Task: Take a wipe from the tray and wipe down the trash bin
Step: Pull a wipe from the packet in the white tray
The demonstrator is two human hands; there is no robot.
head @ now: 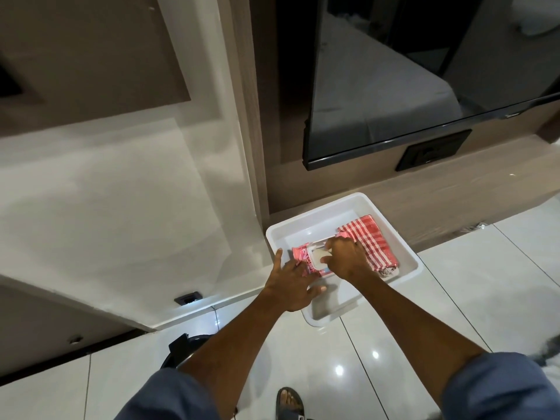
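Note:
A white tray (pixel 315 318) lies on the tiled floor by the wall. Inside it sits a pink wipes pack (pixel 300 256) with its white lid open, and a red-and-white checked cloth (pixel 371 237) beside it. My left hand (pixel 292 283) presses flat on the pack's near end, fingers spread. My right hand (pixel 347 257) pinches a white wipe (pixel 319 254) that sticks out of the pack's opening. The dark trash bin (pixel 181 350) shows at the lower left, mostly hidden behind my left arm.
A wall-mounted television (pixel 424 71) hangs above the tray, with a black socket plate (pixel 433 150) under it. A white cabinet front (pixel 121 207) fills the left. My sandalled foot (pixel 289 403) stands on the glossy floor tiles near the bottom edge.

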